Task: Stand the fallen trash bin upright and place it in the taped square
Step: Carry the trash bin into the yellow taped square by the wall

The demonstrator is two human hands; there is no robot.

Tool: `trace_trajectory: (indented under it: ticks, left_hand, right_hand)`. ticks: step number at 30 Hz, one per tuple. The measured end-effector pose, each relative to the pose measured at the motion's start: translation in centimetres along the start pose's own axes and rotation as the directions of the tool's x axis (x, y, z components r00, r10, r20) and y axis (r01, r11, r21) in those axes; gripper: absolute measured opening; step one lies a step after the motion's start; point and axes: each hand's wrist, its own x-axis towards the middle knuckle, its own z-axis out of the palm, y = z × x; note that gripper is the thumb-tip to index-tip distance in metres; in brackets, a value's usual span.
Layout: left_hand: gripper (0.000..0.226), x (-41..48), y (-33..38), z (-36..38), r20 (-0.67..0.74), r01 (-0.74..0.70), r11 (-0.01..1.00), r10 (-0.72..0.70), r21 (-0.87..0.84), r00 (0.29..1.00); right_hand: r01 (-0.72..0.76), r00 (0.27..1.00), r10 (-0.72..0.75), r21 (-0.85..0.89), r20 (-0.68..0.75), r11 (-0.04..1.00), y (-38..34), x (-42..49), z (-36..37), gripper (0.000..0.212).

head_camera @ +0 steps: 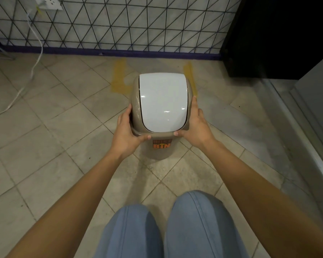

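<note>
The trash bin (161, 103) is beige with a white swing lid and an orange "BIN" label on its near side. It is upright, seen from above, in the middle of the floor. My left hand (127, 127) grips the left side of its rim and my right hand (196, 123) grips the right side. The yellow taped square (118, 75) is marked on the tiles by the wall; the bin hides its middle and near part, with tape strips showing to the left and right of the lid.
A tiled wall with a black triangle pattern (119, 23) stands just behind the tape. A white cable (33, 71) trails down the wall and across the floor at left. A dark cabinet (276, 34) and a metal rail (306, 146) lie at right. My knees (166, 229) are at the bottom.
</note>
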Motion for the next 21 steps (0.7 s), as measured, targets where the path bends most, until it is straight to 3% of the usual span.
trace_trajectory:
  ticks: [6,12,17,21]
  left_hand:
    - [0.101,1.6,0.0,0.1,-0.035,0.049,0.991,-0.045,0.121,0.998]
    - [0.117,2.8,0.5,0.1,0.072,0.182,0.983,-0.18,-0.014,0.981]
    - [0.127,3.9,0.3,0.4,0.132,0.28,0.953,-0.264,-0.119,0.955]
    - [0.12,5.2,0.0,0.3,0.118,0.271,0.953,-0.256,-0.134,0.959]
  right_hand:
    - [0.088,0.996,-0.088,0.036,-0.026,0.995,1.6,0.5,-0.5,0.116]
    - [-0.018,1.0,0.017,0.183,0.007,0.983,2.5,1.3,-0.6,0.113]
    - [-0.061,0.997,0.044,0.351,0.058,0.935,3.7,2.8,-1.0,0.08]
    - [-0.054,0.999,0.045,0.428,0.03,0.902,3.6,4.0,-0.6,0.079]
